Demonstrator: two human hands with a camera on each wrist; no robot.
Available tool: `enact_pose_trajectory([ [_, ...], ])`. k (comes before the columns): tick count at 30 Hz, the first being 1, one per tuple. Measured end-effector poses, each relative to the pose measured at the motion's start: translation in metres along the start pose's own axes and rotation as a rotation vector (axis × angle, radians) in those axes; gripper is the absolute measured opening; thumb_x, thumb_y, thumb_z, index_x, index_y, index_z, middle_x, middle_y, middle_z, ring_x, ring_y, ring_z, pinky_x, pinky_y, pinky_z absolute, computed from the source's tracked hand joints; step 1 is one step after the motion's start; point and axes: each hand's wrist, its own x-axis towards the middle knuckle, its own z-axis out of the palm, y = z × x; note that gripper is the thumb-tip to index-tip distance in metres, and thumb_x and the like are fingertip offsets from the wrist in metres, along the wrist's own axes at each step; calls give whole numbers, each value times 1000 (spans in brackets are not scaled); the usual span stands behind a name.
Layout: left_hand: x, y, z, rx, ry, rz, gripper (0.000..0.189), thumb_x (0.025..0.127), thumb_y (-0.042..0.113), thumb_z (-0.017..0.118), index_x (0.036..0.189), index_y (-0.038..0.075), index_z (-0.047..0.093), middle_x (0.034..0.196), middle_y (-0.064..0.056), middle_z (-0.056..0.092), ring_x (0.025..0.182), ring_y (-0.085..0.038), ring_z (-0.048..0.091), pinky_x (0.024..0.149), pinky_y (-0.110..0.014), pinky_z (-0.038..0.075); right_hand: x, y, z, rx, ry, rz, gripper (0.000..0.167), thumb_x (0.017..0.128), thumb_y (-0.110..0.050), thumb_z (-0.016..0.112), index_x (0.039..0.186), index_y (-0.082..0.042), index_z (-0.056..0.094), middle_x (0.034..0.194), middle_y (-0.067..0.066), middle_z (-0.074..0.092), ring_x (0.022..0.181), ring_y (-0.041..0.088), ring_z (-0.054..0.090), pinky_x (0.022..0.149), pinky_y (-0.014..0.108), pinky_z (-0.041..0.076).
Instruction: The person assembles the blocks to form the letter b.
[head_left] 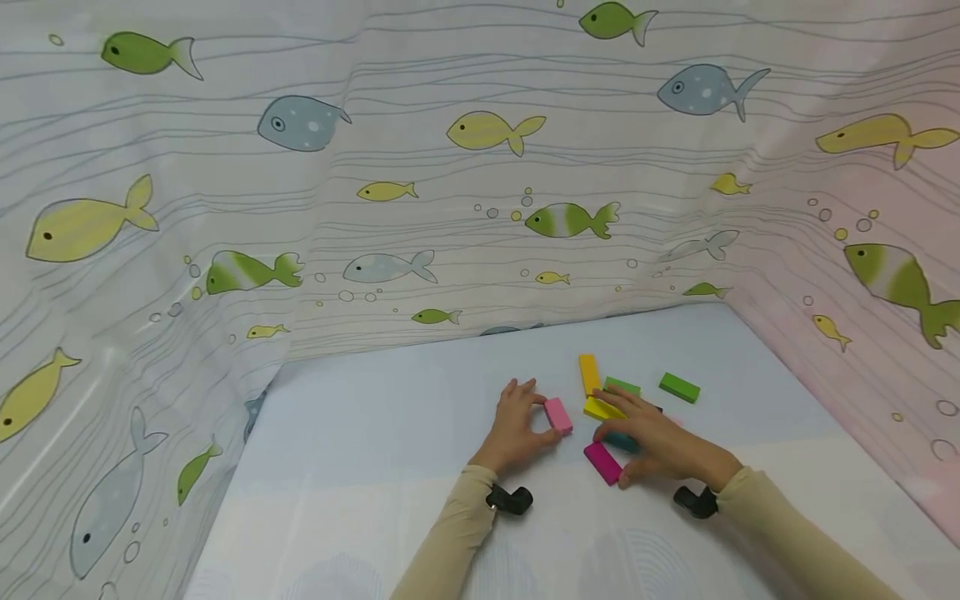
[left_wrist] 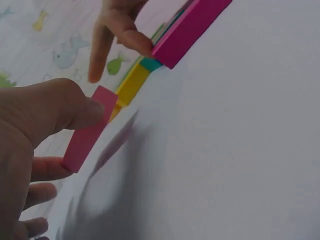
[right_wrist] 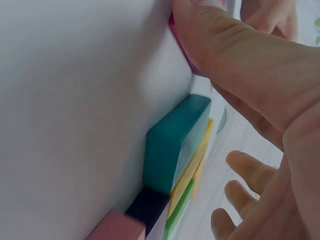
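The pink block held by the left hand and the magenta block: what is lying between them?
In the head view, only bare tabletop shows between the pink block and the magenta block.

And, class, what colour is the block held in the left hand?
The block is pink; it shows best in the left wrist view.

- Left hand (head_left: pixel 513 429) pinches between thumb and forefinger, remaining fingers spread.
- Right hand (head_left: pixel 663 437) pinches likewise with thumb and forefinger, other fingers extended.
- Both sleeved forearms (head_left: pixel 450 533) extend forward, angled inward.
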Motion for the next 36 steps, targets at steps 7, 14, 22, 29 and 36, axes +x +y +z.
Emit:
enact_pose_trajectory([
  [7, -5, -16, -19, -15, 2, -51, 54, 87, 35, 83, 130, 6, 69, 165, -14, 46, 160, -44, 25, 128, -63, 25, 15, -10, 5, 15, 1, -14, 53, 72, -34, 99, 117, -34, 72, 173, 17, 32, 162, 46, 13, 116, 79, 30],
  [14, -11, -24, -34, -16, 8, -41, 53, 84, 32, 86, 128, 5, 71, 162, -20, 48, 157, -51, 26, 126, -68, 24, 33, -17, 15, -6, 20, -29, 53, 70, -35, 100, 116, -31, 73, 175, 16, 28, 163, 45, 12, 119, 79, 25],
  [22, -15, -33, -42, 5, -19, -43, 51, 80, 31, 88, 124, 9, 75, 162, -23, 48, 157, -55, 23, 125, -72, 21, 51, -29, 27, -30, 67, -19, 55, 67, -47, 100, 112, -26, 74, 175, 17, 27, 163, 42, 13, 121, 74, 29],
  [29, -15, -36, -44, 29, -26, -22, 54, 80, 31, 90, 128, 11, 75, 161, -24, 48, 155, -60, 23, 124, -75, 20, 58, -37, 32, -33, 97, -19, 55, 68, -50, 99, 111, -26, 75, 174, 16, 29, 162, 44, 17, 119, 76, 29],
  [36, -16, -34, -42, 50, -36, -27, 54, 81, 32, 90, 129, 12, 75, 161, -24, 48, 155, -61, 23, 124, -75, 20, 59, -39, 35, -18, 106, -22, 56, 69, -49, 98, 114, -24, 75, 173, 17, 32, 162, 45, 18, 118, 77, 31],
])
